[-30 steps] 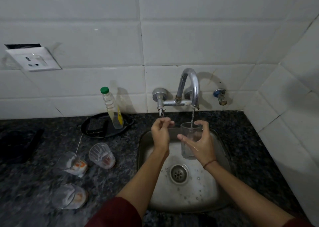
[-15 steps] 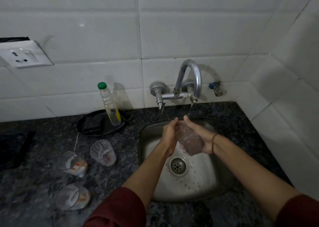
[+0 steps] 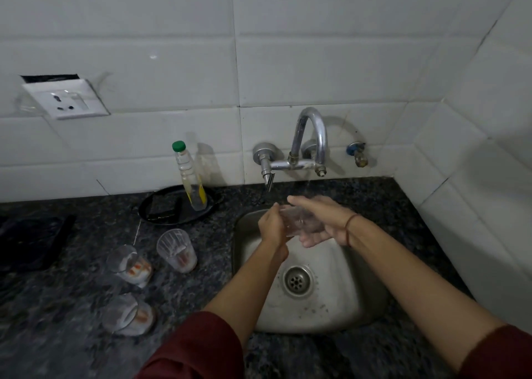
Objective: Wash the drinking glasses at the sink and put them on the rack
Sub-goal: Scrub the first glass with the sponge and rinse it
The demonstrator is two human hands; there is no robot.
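Note:
A clear drinking glass [image 3: 299, 223] lies tilted on its side between both my hands over the steel sink [image 3: 359, 301], under a thin stream of water from the chrome tap [image 3: 312, 136]. My left hand [image 3: 272, 226] grips its left end and my right hand [image 3: 322, 223] cups it from the right and below. Three more glasses stand on the dark granite counter left of the sink: one [image 3: 177, 250] nearest the sink, one [image 3: 129, 265] further left, one [image 3: 126, 314] in front. No rack is in view.
A bottle with a green cap [image 3: 190, 177] stands on a black oval tray [image 3: 175, 208] against the tiled wall. A dark flat object [image 3: 31, 243] lies at the far left. A wall socket [image 3: 64, 99] is at upper left. A tiled side wall closes the right.
The glass went from upright under the tap in my right hand to tilted sideways between both hands. My left hand has come onto it. The camera view has shifted slightly.

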